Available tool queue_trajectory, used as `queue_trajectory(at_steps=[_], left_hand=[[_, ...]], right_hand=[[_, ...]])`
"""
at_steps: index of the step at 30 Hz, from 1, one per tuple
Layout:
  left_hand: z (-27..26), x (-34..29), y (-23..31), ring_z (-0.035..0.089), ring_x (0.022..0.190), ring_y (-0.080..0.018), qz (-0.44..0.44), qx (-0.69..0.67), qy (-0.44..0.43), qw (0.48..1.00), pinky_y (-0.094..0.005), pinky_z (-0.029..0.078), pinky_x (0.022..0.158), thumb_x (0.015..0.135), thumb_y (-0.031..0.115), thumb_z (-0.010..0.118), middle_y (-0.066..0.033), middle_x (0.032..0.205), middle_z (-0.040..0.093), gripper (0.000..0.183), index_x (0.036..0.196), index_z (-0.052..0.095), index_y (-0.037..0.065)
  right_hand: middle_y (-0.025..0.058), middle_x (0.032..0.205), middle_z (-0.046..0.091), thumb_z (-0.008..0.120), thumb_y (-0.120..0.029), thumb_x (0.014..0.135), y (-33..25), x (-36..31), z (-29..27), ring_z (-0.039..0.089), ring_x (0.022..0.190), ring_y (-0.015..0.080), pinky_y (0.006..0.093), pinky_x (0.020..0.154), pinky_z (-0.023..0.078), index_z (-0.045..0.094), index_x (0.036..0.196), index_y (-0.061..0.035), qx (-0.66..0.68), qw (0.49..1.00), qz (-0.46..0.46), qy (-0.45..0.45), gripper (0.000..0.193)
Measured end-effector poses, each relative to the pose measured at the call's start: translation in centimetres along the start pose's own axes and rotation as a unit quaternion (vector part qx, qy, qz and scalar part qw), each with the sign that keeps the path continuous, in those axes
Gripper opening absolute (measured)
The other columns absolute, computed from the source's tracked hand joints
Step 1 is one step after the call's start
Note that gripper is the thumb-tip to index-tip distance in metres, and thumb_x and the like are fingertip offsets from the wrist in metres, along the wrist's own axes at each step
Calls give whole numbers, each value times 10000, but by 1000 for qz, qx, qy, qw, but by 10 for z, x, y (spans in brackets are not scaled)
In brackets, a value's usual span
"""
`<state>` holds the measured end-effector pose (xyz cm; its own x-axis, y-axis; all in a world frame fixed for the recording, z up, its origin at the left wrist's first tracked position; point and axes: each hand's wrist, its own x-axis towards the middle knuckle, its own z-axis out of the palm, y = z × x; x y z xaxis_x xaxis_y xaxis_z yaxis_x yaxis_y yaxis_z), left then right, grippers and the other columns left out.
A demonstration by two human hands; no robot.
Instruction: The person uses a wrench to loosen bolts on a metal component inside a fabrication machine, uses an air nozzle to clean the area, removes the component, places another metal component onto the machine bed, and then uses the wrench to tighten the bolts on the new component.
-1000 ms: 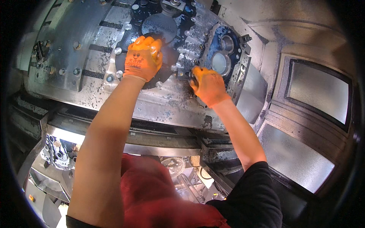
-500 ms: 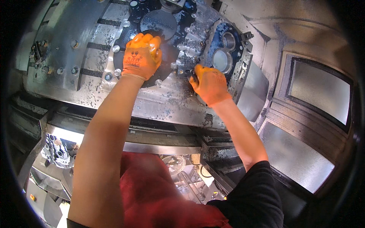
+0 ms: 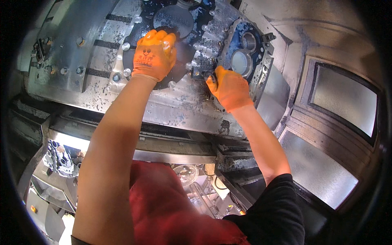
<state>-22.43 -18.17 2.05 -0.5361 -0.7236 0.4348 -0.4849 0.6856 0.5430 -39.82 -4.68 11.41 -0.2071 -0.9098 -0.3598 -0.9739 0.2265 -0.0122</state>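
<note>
My left hand [image 3: 154, 56], in an orange rubber-coated glove, rests against a dark round plate [image 3: 183, 65] on the metal fixture. Its fingers are curled closed, and whatever they grip is hidden under them. To the right, my right hand [image 3: 232, 87], gloved the same way, is closed with thumb and forefinger pinched at a small dark metal piece [image 3: 199, 74] on the fixture; what lies between the fingers cannot be made out. Just beyond that hand is a wet metal casting [image 3: 252, 55] with two round bores. A grey disc face [image 3: 173, 21] lies beyond the left hand.
The fixture plate [image 3: 175, 110] spans the space ahead, with bolts [image 3: 79, 70] on its left part. Metal walls with a framed panel [image 3: 345, 96] rise at right. A ledge [image 3: 175, 156] runs before my red apron [image 3: 171, 204]. Another casting [image 3: 61, 159] sits lower left.
The view has shifted slightly. My right hand has turned a little at the small dark piece, its thumb and finger drawn closer together. The left hand keeps its place on the round plate.
</note>
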Motion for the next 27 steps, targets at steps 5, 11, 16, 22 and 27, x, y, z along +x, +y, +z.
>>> queue_trajectory(at_steps=[5, 11, 16, 22, 27], left_hand=[[2, 2, 0, 544, 830, -349, -8, 7, -6, 1000, -437, 443, 722, 690, 93, 634, -112, 844, 568, 243, 930, 600, 79], [-3, 4, 4, 549, 819, -342, -1, 20, 2, 1000, -430, 451, 715, 692, 74, 610, -111, 834, 570, 226, 918, 602, 74], [-2, 4, 0, 542, 823, -352, -11, 2, -8, 1000, -441, 444, 720, 693, 84, 616, -114, 833, 565, 203, 895, 594, 80], [-2, 5, 2, 548, 838, -351, -6, -1, 2, 1000, -435, 448, 741, 691, 90, 631, -110, 828, 562, 213, 899, 587, 84], [-2, 3, 2, 552, 841, -347, -9, 11, -2, 1000, -437, 453, 756, 705, 99, 628, -112, 831, 565, 216, 917, 589, 86]], right_hand=[[168, 875, 640, 656, -277, 802, 8, -1, -1, 627, 838, 351, 453, 731, 489, 598, 988, -59, -7, 999, -24, 38, 292], [162, 871, 629, 626, -431, 813, 17, 1, 3, 624, 869, 335, 403, 746, 491, 591, 993, -33, -79, 969, -211, 103, 438], [142, 959, 627, 651, -335, 806, -6, 4, -5, 612, 894, 328, 414, 759, 488, 602, 1047, -49, -64, 997, 29, -38, 378], [134, 899, 633, 639, -349, 813, 2, -2, 6, 633, 802, 319, 428, 698, 505, 604, 938, -53, -43, 976, -121, 174, 323], [145, 866, 633, 654, -397, 791, -3, 4, 4, 636, 818, 333, 425, 695, 504, 569, 1008, -60, -80, 995, -62, -24, 410]])
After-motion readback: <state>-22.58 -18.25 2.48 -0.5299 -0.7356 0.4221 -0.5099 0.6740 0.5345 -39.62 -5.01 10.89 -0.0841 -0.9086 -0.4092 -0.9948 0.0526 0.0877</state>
